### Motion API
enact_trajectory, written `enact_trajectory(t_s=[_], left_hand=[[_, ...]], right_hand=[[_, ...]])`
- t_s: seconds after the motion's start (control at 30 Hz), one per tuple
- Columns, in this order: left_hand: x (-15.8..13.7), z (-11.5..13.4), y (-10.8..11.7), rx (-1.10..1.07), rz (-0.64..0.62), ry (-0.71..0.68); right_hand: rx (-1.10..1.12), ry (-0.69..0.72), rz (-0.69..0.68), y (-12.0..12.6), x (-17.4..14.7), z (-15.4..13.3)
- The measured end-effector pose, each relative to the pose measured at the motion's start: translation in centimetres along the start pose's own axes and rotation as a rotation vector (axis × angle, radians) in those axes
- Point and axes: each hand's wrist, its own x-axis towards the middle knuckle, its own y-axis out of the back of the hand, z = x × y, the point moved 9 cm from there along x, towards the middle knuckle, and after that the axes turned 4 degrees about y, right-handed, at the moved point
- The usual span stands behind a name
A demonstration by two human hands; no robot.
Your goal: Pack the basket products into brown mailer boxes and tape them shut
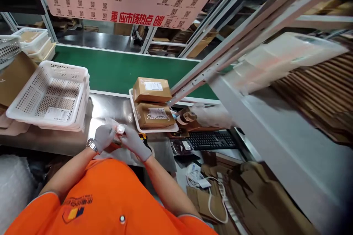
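Both my hands wear grey gloves and meet over the near edge of the metal table (110, 104). Between them is a small item with a round white top (120, 129), in what looks like clear plastic wrap; its exact kind is too small to tell. My left hand (104, 136), with a metal watch at the wrist, pinches it from the left. From the right, my right hand (134, 142) grips the same item with bent fingers. Just beyond my right hand lies a black and yellow object (143, 137), partly hidden.
Stacked white baskets (82, 108) stand at the left. A white tray (154, 130) carries two labelled cardboard boxes (156, 115). Behind runs a green conveyor belt (110, 68). Right are a keyboard (212, 140), flat cardboard (256, 194) and a slanting metal frame (198, 77).
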Motion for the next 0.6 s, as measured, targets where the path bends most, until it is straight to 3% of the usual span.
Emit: enact_trajectory(t_s=[0.13,0.23,0.33,0.5,0.6], left_hand=[[0.2,0.8,0.5,-0.025,0.008,0.023],[0.5,1.3,0.6,-0.043,0.006,0.025],[0.9,1.2,0.7,-0.067,0.015,0.037],[1.6,1.6,1.6,-0.209,0.042,0.055],[2.0,3.8,1.5,-0.360,-0.053,-0.015]], right_hand=[[-0.156,-0.052,-0.018,1.1,-0.3,-0.6],[-0.322,-0.096,-0.108,1.2,-0.1,-0.1],[-0.355,-0.059,-0.173,1.4,-0.3,0.2],[-0.255,-0.084,0.020,3.0,-0.7,0.5],[-0.312,-0.118,0.035,2.5,0.3,0.8]])
